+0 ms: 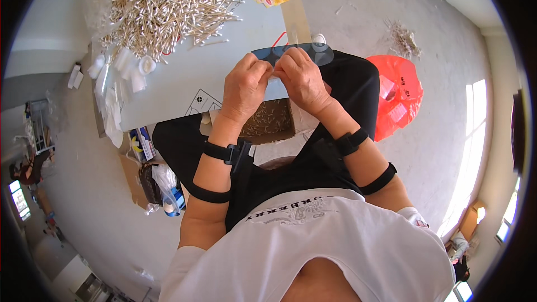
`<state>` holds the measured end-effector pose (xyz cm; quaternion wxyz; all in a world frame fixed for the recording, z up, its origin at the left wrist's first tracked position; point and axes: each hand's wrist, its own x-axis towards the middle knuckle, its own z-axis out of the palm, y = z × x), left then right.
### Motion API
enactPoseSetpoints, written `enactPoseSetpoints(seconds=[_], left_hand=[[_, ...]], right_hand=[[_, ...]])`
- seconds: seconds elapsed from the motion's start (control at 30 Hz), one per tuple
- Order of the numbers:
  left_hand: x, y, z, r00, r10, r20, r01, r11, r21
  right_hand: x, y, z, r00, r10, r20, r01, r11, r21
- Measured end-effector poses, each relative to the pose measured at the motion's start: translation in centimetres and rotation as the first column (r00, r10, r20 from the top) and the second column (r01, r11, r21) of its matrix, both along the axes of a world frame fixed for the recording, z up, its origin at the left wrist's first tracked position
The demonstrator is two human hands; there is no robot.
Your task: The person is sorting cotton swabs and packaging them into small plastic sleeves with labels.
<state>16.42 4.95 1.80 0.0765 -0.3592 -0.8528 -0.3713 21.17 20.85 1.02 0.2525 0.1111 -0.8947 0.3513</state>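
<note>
- Head view: left hand (246,85) and right hand (302,81) meet, fingers narrowly pinched; I cannot tell what they grip.
- Translucent plastic piece (322,54) lies just beyond the fingers.
- Best, I judge: 2 light, level pinches above the cardboard box (301,117), catching slips.

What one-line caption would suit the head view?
Left hand and right hand, brought close together by a table heaped with loose cotton swabs.

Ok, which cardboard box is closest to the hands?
The cardboard box between the person's legs, with lots of little sticks inside. The box on the floor at the left is farther off.
</note>
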Motion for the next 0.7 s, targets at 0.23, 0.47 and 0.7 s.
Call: enactPoseSetpoints(seconds=[0.23,0.47,0.7], left_hand=[[-0.8,-0.2,-0.7,0.824,-0.044,0.564,-0.060,0.985,0.165],[-0.5,-1.6,-0.8,0.868,-0.112,0.484,-0.042,0.955,0.295],[-0.1,-1.7,-0.6,0.957,-0.077,0.281,0.012,0.974,0.227]], right_hand=[[0.4,0.6,0.0,0.931,0.116,0.345,0.034,0.916,-0.400],[0.4,1.3,-0.4,0.934,0.180,0.308,-0.012,0.879,-0.476],[0.7,1.5,-0.5,0.948,0.175,0.266,-0.044,0.898,-0.437]])
